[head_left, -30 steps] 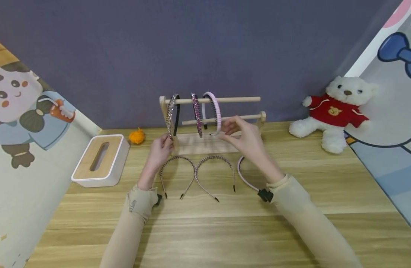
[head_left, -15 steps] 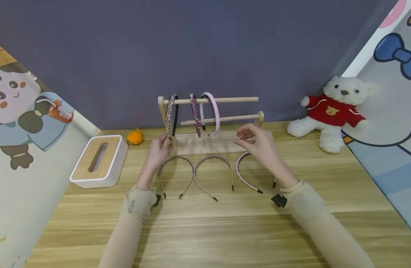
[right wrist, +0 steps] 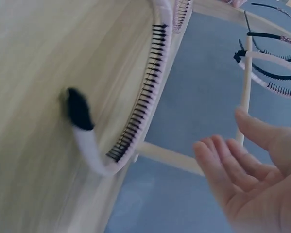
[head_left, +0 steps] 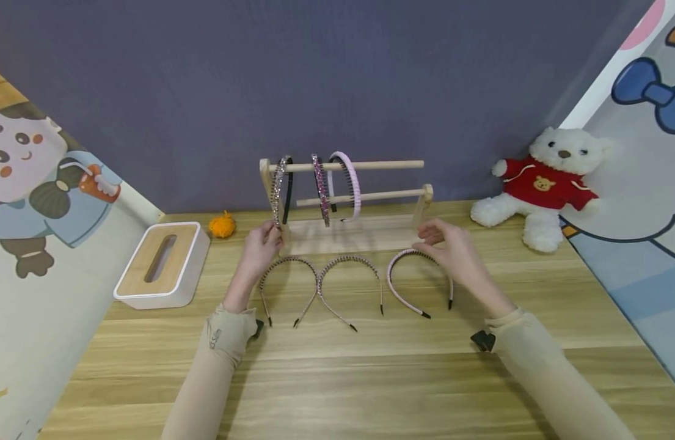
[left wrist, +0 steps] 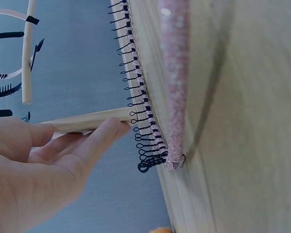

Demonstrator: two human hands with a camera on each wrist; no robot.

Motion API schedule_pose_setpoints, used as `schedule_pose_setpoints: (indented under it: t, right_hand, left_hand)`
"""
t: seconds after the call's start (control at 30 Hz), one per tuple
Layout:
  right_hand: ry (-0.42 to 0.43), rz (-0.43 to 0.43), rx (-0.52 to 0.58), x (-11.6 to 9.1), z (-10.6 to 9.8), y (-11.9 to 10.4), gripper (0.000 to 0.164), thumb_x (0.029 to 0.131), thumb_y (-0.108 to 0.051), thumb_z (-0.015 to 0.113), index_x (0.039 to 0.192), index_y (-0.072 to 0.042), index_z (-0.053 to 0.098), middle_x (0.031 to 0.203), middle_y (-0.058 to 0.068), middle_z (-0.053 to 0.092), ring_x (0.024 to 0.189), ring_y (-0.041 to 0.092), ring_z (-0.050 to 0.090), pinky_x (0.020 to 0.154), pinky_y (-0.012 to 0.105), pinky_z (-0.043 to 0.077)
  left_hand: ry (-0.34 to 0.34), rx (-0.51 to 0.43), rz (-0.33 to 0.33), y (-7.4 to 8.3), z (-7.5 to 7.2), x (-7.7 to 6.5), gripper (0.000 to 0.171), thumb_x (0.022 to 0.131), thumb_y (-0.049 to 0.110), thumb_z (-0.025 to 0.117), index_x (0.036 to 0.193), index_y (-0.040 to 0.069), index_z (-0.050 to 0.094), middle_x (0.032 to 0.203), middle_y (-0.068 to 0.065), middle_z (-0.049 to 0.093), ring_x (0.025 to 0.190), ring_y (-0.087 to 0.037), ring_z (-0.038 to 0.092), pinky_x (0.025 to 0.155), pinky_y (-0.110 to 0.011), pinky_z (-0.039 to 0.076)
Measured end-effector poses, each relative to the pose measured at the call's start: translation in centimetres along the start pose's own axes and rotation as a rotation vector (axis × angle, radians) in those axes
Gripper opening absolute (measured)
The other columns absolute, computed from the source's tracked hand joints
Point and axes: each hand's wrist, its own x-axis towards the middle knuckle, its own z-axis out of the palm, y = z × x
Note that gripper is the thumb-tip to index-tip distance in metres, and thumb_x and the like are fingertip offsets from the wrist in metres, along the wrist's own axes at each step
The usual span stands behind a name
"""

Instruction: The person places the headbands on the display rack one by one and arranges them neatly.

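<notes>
Near the back of the worktop (head_left: 337, 373), a wooden stand (head_left: 359, 237) is placed; over its upper rod (head_left: 394, 164) three headbands are hung: a silver headband (head_left: 276, 189) at the left, a sequinned headband (head_left: 320, 189) in the middle, a light pink headband (head_left: 354, 183) to the right of that. Bare rod is left beyond the last one.

On the worktop, in front of the stand, three more are laid in a row: a left lying headband (head_left: 288, 259) and a middle lying headband (head_left: 348, 258), sides touching or nearly so, then a pale lying headband (head_left: 413, 251) at the right, set apart from both.

Left hand (head_left: 260, 247): fingers bent at the lower part of the stand's left upright (left wrist: 104, 117); the upright appears to be gripped, probably for steadying, though the contact is partly hidden.

Right hand (head_left: 452, 250): nothing is held; fingers loosely curved, thumb parted from them. The right shoulder of the pale lying headband is overlapped by it in the head view; a gap between fingertips and band is seen from the right wrist.

Key relation, as judged: the pale lying headband is found just below the right hand and toward its left, much nearer to it than to the left hand. Its long axis is directed from stand to person, slightly slanted; the crown is turned to the stand, the dark tips to the person, so the crown is judged most easily taken by the right hand
</notes>
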Motion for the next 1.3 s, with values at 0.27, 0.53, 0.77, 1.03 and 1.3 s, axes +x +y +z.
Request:
schedule_pose_setpoints:
  t: [0.27, 0.53, 0.77, 1.03, 1.3]
  right_hand:
    - [-0.129, 0.113, -0.057, -0.6, -0.6, 1.2, 0.035, 0.098, -0.008, 0.079, 0.124, 0.01, 0.065, 0.122, 0.031, 0.07, 0.103, 0.046, 0.072, 0.08, 0.052, 0.062]
    - [-0.171, 0.105, -0.095, -0.8, -1.0, 2.6, 0.036, 0.097, -0.002, 0.078, 0.125, 0.014, 0.062, 0.118, 0.034, 0.068, 0.103, 0.05, 0.07, 0.085, 0.056, 0.061]
    - [-0.209, 0.105, -0.124, -0.9, -1.3, 3.2, 0.042, 0.095, -0.002, 0.08, 0.127, 0.018, 0.06, 0.119, 0.036, 0.067, 0.102, 0.051, 0.07, 0.088, 0.06, 0.059]
    - [-0.258, 0.113, -0.176, -0.8, -1.4, 4.0, 0.042, 0.096, -0.006, 0.081, 0.124, 0.017, 0.061, 0.117, 0.035, 0.068, 0.101, 0.05, 0.069, 0.088, 0.061, 0.057]
    - [-0.332, 0.14, -0.203, -0.7, -1.6, 4.2, 0.034, 0.096, -0.004, 0.079, 0.12, 0.015, 0.065, 0.112, 0.031, 0.069, 0.104, 0.048, 0.068, 0.089, 0.059, 0.056]
  left_hand:
    - [0.0, 0.018, 0.001, -0.1, -0.1, -0.1, 0.039, 0.116, 0.011, 0.04, 0.144, -0.011, 0.057, 0.122, -0.033, 0.066, 0.095, -0.034, 0.061, 0.081, -0.033, 0.058]
    - [0.003, 0.013, 0.009, -0.1, -0.1, 0.0, 0.038, 0.117, 0.012, 0.042, 0.141, -0.012, 0.059, 0.118, -0.034, 0.066, 0.089, -0.032, 0.06, 0.074, -0.028, 0.056]
    - [0.01, -0.002, 0.02, -0.2, -0.1, 0.1, 0.038, 0.116, 0.01, 0.042, 0.141, -0.014, 0.058, 0.122, -0.035, 0.066, 0.094, -0.031, 0.061, 0.075, -0.024, 0.055]
    - [-0.008, -0.048, -0.01, 0.0, -0.1, 0.1, 0.041, 0.117, 0.01, 0.04, 0.147, -0.015, 0.052, 0.133, -0.037, 0.062, 0.111, -0.041, 0.064, 0.097, -0.041, 0.059]
    - [-0.006, -0.032, -0.001, -0.2, 0.0, 0.3, 0.039, 0.116, 0.01, 0.041, 0.143, -0.014, 0.055, 0.124, -0.036, 0.064, 0.101, -0.037, 0.062, 0.086, -0.036, 0.059]
